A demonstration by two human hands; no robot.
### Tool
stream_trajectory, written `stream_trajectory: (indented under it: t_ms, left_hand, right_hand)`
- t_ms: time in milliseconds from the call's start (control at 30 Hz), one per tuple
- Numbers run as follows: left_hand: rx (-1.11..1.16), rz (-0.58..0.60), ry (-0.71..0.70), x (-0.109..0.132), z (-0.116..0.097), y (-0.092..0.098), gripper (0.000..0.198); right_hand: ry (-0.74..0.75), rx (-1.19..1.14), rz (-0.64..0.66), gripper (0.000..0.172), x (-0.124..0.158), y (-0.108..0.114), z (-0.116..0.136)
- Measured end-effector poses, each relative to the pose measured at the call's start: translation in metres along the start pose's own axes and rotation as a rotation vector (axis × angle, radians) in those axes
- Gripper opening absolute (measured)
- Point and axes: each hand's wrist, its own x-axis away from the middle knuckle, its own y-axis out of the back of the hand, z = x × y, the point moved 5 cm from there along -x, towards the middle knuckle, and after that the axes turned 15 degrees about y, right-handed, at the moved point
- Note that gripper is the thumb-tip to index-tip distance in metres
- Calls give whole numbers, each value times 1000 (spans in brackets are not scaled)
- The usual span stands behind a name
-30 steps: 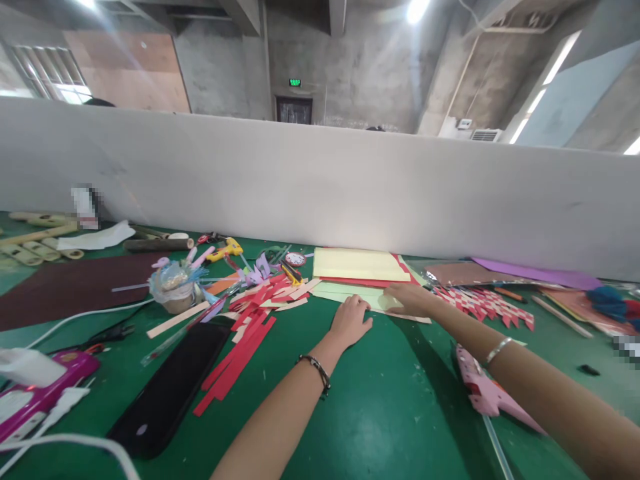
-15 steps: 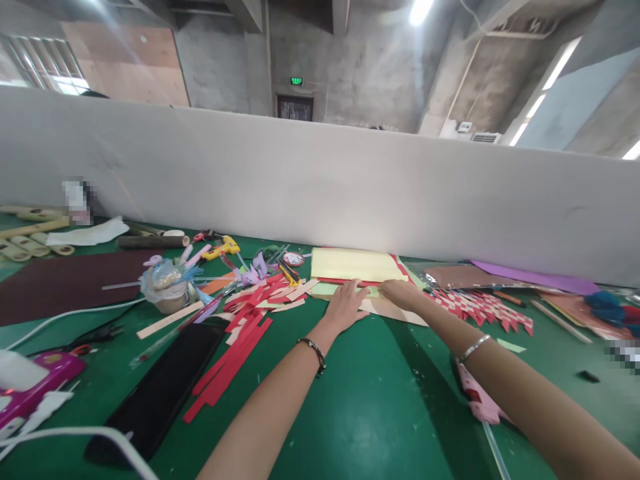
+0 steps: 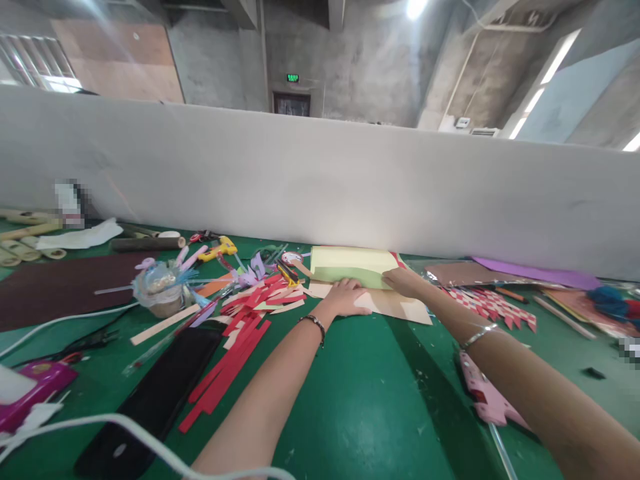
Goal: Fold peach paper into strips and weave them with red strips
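A pale yellow paper sheet (image 3: 350, 257), greener and shaded toward its near side, lies at the far side of the table. A beige paper sheet (image 3: 400, 308) shows along its near edge. My left hand (image 3: 346, 298) rests on the papers where they meet, fingers stretched out and thumb apart. My right hand (image 3: 401, 281) has its fingers curled together at the yellow sheet's near right corner, and the fingertips are partly hidden. A bit of red paper (image 3: 395, 259) peeks out behind the yellow sheet.
Red and cream paper strips (image 3: 235, 367) lie left of my hands, beside a black case (image 3: 155, 400). A pink glue gun (image 3: 487, 393) lies under my right forearm. Woven red-and-white paper (image 3: 493, 307) is to the right. A white cable (image 3: 125, 430) crosses the front left.
The yellow sheet now reaches closer to me and covers the red strip and green paper that showed before. My left hand has shifted slightly down, flatter over the beige paper.
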Motion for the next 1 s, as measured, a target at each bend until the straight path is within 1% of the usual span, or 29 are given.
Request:
stream_trajectory:
  t_ms: [100,167,233,300,433,533,667,800,933,1000]
  left_hand:
    - [-37,14,-10,-3,1,-1,44]
    - [-70,33,-53,-5,-1,0,37]
    - [-106,64,-106,-4,-2,0,31]
    - [-145,95,-131,-2,-3,-1,29]
    - [-227,134,-83,4,-2,-3,30]
    - [-269,142,-40,6,-5,0,30]
    - [-288,103,-43,6,-12,11,30]
    - [-294,61,-53,7,-20,26,29]
    - [-285,10,-68,13,-29,39,13]
    - [-275,-15,-86,18,-35,47,13]
  right_hand:
    - [4,-3,-1,30,-2,3,-1]
    - [11,4,-12,30,-1,6,2]
    - [33,10,-27,28,2,9,7]
    - [62,14,-38,28,5,10,16]
    - [97,39,-44,38,5,7,39]
    - [89,75,-36,36,-4,4,55]
    - [37,130,-18,32,-17,4,62]
    - [3,165,11,32,-19,5,60]
    - [-13,188,35,32,-17,4,59]
    - [-25,196,41,32,-17,4,58]
